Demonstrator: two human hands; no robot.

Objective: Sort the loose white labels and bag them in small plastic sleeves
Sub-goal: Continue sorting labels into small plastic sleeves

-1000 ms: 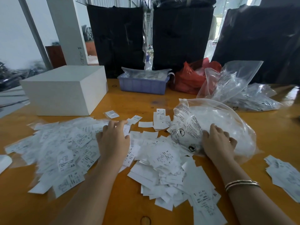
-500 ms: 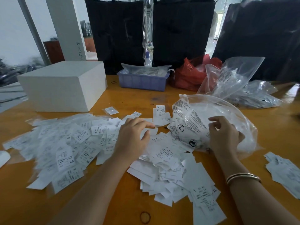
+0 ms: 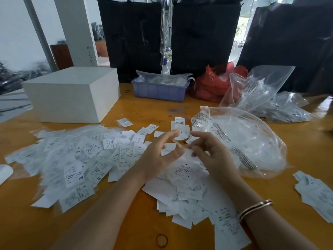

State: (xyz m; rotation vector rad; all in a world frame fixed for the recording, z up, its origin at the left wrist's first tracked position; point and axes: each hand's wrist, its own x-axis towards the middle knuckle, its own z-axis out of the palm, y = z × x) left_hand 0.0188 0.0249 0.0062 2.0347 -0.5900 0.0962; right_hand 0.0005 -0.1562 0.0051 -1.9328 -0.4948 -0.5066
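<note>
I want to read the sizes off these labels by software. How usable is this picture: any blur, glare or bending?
Head view: labels at centre-left read sharply (XS, XL); those at the far left and lower right smear. Both hands look slightly motion-blurred. Glare lies on the table at the far right, and daylight blows out behind the black bags. The wide lens bends the edges.

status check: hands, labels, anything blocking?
Left hand open, raised over the loose labels. Right hand fingers curled, pinch unclear. Sleeved labels piled left. Large clear bag lies beside right hand; nothing blocking.
</note>
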